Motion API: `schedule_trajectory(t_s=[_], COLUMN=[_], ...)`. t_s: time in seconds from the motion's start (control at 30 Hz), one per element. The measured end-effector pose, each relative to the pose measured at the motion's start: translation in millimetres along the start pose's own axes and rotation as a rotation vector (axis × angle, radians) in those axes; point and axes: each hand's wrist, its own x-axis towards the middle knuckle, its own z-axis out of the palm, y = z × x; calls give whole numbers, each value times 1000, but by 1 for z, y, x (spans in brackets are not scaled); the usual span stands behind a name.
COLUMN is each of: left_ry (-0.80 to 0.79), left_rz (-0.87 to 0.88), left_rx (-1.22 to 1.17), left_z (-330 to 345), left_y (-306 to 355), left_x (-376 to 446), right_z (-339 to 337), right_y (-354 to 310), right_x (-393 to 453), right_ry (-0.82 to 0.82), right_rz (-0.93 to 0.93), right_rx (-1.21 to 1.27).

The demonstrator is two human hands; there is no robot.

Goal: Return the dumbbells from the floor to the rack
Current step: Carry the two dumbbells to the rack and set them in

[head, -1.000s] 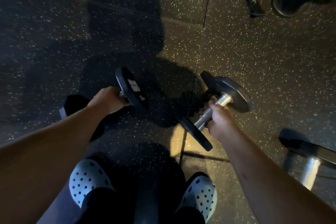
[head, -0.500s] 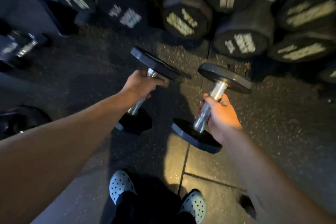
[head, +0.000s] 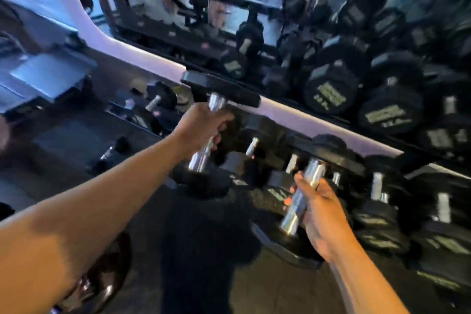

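Both dumbbells have risen off the floor to the rack (head: 300, 112), left hand (head: 201, 125) and right hand (head: 318, 201) each clenched round a near-upright chrome handle, probably for shelving.

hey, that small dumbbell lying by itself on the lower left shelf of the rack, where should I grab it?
Grip the small dumbbell by its bare chrome handle, the narrow part between the two wider black heads. It lies on its side with the handle exposed above, so coming down from above, fingers across the handle, looks easiest. Motion blur hides finer detail.
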Motion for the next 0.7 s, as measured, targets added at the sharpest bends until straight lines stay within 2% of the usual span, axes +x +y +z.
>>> schedule_trajectory(t_s=[0.13,0.33,0.7], left_ry=[83,144,246], left_rz=[85,127,49], left_rx=[12,23,154], left_z=[-52,-115,-187], left_y=[65,107,114], left_x=[9,32,164], right_z=[57,143,261], right_y=[-61,-121,-134], right_x=[2,34,176], right_ry=[-97,-139,-233], right_rz=[-86,-170,-76], right_rx=[-34,-39,63])
